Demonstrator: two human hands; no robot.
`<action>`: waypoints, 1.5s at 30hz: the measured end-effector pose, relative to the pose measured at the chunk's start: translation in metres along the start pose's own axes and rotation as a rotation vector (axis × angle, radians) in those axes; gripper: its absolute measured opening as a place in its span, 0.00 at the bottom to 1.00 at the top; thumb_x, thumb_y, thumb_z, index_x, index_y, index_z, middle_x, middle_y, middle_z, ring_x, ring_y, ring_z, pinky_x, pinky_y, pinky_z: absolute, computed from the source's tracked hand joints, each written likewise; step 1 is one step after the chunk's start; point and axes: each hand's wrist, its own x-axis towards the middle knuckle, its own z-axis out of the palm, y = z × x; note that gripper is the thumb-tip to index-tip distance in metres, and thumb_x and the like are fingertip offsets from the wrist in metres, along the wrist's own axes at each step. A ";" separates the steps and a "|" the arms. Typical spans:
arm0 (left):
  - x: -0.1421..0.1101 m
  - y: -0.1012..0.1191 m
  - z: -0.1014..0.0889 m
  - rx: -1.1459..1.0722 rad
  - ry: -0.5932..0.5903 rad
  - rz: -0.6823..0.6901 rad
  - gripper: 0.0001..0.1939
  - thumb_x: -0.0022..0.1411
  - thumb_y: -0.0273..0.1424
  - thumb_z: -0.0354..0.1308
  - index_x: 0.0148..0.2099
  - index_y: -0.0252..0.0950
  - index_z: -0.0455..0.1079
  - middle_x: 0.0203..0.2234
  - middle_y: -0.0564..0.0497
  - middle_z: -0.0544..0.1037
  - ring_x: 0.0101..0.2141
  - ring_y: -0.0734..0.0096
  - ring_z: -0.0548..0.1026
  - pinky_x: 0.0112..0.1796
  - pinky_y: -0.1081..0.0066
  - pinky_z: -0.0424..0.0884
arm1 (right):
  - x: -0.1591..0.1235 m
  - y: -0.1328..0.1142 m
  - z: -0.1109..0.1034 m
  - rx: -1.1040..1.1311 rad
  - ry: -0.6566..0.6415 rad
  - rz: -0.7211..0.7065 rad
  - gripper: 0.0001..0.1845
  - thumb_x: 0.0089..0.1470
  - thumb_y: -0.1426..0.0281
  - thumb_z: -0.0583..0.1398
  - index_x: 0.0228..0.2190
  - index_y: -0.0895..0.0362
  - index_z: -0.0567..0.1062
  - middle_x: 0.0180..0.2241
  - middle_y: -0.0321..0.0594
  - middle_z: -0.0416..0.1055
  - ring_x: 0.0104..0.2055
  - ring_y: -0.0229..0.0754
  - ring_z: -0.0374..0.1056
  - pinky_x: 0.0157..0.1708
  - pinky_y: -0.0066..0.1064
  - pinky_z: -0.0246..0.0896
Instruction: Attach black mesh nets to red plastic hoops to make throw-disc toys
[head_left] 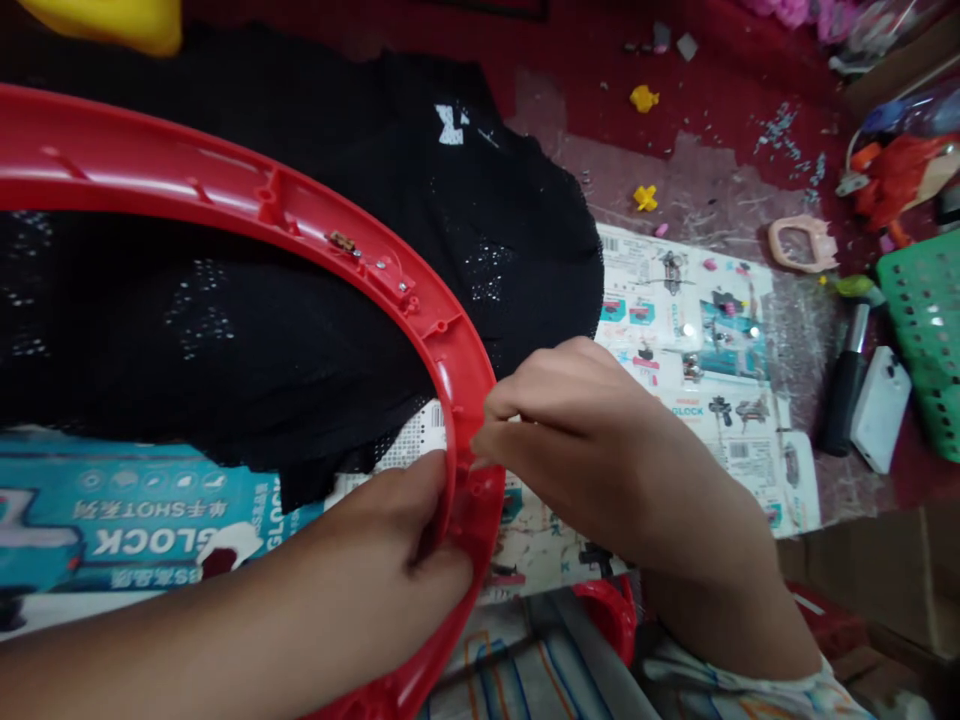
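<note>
A large curved red plastic frame [337, 225], with its hollow ribbed side facing up, arcs from the left edge round to the bottom. My left hand [424, 530] is closed round its near right section, its fingertips partly hidden behind the rim. With curled fingers pressed together, my right hand [577, 420] touches the channel from the right; whatever those fingers pinch is hidden. Farther along the channel sits a small brownish part [342, 241] with screws and a thin wire beside it. Black cloth [360, 130] lies beneath the frame.
Printed cardboard [675, 400] covers the surface on the right, and blue printed card [150, 520] lies at left. A black-handled tool [844, 390], a white phone [881, 410] and a green basket [922, 340] are at far right. Small yellow pieces [644, 98] lie behind.
</note>
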 end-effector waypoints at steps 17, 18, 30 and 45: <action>-0.001 0.010 -0.001 -0.606 0.145 -0.037 0.24 0.55 0.31 0.57 0.53 0.42 0.54 0.26 0.58 0.73 0.23 0.74 0.71 0.24 0.75 0.64 | 0.003 0.003 0.014 -0.303 0.139 -0.067 0.15 0.60 0.66 0.55 0.24 0.59 0.73 0.25 0.38 0.70 0.28 0.39 0.59 0.30 0.32 0.45; -0.002 0.011 -0.001 -0.599 0.138 -0.055 0.24 0.55 0.30 0.57 0.52 0.43 0.54 0.25 0.59 0.72 0.22 0.74 0.70 0.23 0.75 0.64 | 0.002 0.004 0.013 -0.315 0.162 -0.070 0.16 0.60 0.66 0.55 0.24 0.59 0.73 0.25 0.38 0.69 0.28 0.39 0.59 0.30 0.32 0.45; -0.014 0.012 -0.004 -0.139 0.125 -0.028 0.20 0.54 0.33 0.50 0.51 0.41 0.57 0.33 0.52 0.75 0.35 0.62 0.73 0.34 0.66 0.67 | 0.006 0.007 0.013 0.061 0.298 -0.109 0.10 0.57 0.67 0.59 0.27 0.58 0.76 0.27 0.36 0.67 0.31 0.35 0.62 0.33 0.29 0.52; -0.003 0.008 0.001 -0.673 0.179 0.005 0.22 0.53 0.34 0.61 0.50 0.39 0.60 0.32 0.52 0.75 0.30 0.69 0.74 0.29 0.73 0.70 | 0.011 0.009 0.021 0.207 0.190 -0.016 0.11 0.51 0.75 0.61 0.19 0.60 0.71 0.22 0.32 0.64 0.25 0.31 0.59 0.29 0.26 0.52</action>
